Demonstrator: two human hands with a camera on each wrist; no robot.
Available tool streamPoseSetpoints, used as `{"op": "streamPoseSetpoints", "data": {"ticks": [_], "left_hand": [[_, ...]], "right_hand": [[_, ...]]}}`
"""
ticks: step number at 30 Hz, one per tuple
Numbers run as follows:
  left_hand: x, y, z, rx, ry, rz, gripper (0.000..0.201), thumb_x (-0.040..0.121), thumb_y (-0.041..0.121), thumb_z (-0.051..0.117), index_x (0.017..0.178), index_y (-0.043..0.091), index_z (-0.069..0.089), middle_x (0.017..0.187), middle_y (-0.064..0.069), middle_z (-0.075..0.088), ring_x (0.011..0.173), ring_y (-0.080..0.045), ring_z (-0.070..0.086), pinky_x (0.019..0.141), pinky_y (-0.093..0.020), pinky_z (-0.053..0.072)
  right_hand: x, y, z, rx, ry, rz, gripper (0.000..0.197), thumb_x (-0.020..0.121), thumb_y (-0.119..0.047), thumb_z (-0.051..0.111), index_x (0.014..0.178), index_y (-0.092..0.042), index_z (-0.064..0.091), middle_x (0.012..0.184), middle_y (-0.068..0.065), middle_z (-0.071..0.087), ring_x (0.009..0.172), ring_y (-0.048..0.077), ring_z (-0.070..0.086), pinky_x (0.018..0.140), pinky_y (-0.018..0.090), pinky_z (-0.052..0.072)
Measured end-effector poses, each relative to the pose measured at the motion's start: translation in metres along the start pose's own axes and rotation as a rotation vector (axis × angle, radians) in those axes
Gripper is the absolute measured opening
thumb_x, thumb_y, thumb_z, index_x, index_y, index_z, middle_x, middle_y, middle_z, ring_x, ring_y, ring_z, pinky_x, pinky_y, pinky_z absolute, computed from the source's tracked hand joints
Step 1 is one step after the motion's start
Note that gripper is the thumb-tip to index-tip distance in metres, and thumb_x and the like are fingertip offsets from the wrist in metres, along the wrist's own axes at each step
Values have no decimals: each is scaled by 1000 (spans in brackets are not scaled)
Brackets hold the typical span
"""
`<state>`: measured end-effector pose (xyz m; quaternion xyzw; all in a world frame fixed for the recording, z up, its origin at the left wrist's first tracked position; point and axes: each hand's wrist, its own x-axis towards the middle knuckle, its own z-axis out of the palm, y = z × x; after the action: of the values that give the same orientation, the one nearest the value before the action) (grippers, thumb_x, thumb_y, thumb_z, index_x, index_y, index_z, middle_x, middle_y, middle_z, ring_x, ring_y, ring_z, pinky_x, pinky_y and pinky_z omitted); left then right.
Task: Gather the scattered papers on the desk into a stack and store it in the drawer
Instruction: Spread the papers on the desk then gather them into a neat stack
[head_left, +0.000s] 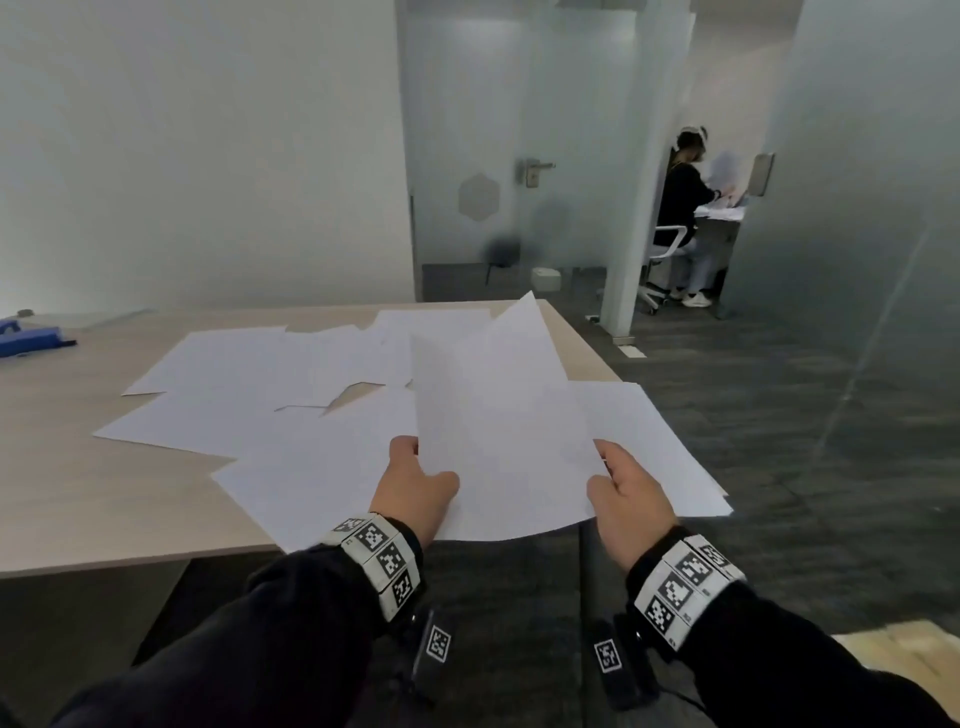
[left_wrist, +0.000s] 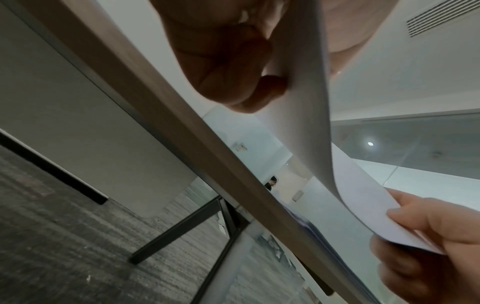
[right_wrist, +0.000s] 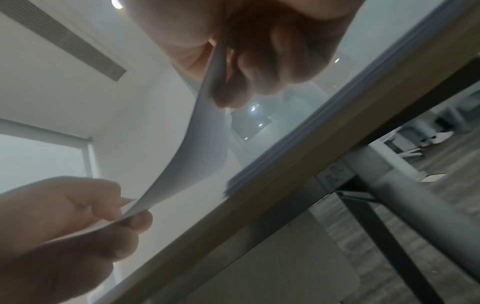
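Observation:
A white sheet of paper (head_left: 498, 441) is lifted above the desk's near right corner. My left hand (head_left: 418, 470) pinches its near left edge and my right hand (head_left: 621, 486) pinches its near right edge. In the left wrist view the sheet (left_wrist: 306, 102) curves from my left hand (left_wrist: 262, 86) down to my right hand (left_wrist: 405, 224). The right wrist view shows the sheet (right_wrist: 202, 148) bowed between my right hand (right_wrist: 221, 86) and my left hand (right_wrist: 130, 214). Several more white papers (head_left: 249, 364) lie scattered and overlapping on the light wooden desk (head_left: 78, 493).
A blue object (head_left: 26, 338) lies at the desk's far left. Some papers overhang the right edge (head_left: 675, 457). A grey desk leg (right_wrist: 389, 185) stands under the corner. A person (head_left: 680, 208) sits beyond the glass partition. A light wooden surface (head_left: 893, 654) shows at lower right.

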<state>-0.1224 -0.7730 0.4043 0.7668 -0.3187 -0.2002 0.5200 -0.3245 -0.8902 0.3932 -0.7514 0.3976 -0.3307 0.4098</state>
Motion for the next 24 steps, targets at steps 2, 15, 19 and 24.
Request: {"op": "streamPoseSetpoints", "data": {"ticks": [2,15,19,24], "left_hand": [[0,6,19,-5,-42,16,44,87,12,60,125,22,39,98,5,64,83,-15,64,67,-29,50],[8,30,102,293,-157,232,42,93,38,61,134,31,57,130,8,62,123,-15,56,106,-29,41],[6,25,111,628,-244,288,72,89,67,49,151,32,35,157,8,38,146,-16,30,118,-40,26],[3,21,112,847,-314,311,93,80,80,44,154,28,23,166,2,13,154,-21,4,121,-47,11]], "right_hand": [[2,8,-20,3,78,26,40,95,-12,42,117,-42,58,98,-30,67,86,-16,59,70,3,42],[12,67,-88,-256,364,285,26,87,-41,48,109,-41,62,99,-19,69,97,17,61,102,43,39],[16,76,-92,-373,375,281,25,90,-40,50,110,-40,65,113,-12,64,109,21,54,98,43,40],[21,86,-92,-405,312,312,31,92,-47,48,118,-39,64,130,-8,58,117,23,51,101,45,39]]}}
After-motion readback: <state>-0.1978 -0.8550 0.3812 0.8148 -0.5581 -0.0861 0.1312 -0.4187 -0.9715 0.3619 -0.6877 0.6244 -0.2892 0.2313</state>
